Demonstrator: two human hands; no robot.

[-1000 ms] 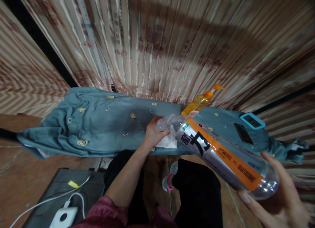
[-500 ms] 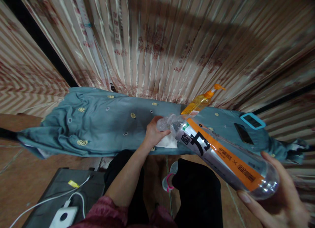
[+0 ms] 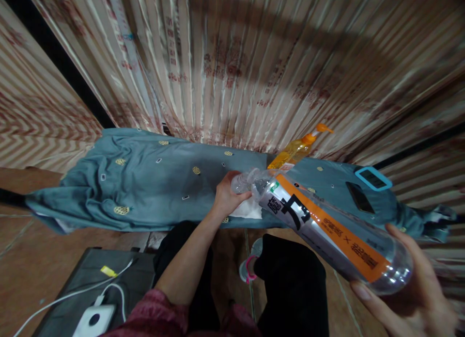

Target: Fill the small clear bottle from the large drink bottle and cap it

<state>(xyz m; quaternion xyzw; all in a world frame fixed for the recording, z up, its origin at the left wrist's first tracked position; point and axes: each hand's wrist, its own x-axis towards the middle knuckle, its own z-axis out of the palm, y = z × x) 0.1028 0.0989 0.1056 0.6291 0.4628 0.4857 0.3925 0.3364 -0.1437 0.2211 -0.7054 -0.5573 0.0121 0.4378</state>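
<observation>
A large clear plastic bottle (image 3: 327, 225) with an orange and silver label lies tilted across the view, its neck end toward the left. My left hand (image 3: 227, 196) is closed around the clear, crinkled-looking plastic at the neck end; the exact shape there is hard to make out. At the base, my right hand (image 3: 410, 288) grips the bottle between thumb and fingers. Just under the neck end a white tissue (image 3: 249, 210) lies on the cloth. Behind the bottle stands a yellow pump bottle (image 3: 294, 150) with an orange pump head.
A grey-green patterned cloth (image 3: 145, 182) covers the long narrow surface. On its right lie a dark phone (image 3: 359, 197) and a blue-framed device (image 3: 373, 178). At lower left, a white power bank (image 3: 95, 321) with a cable rests on a dark case (image 3: 69, 283). Striped curtains (image 3: 232, 65) hang behind.
</observation>
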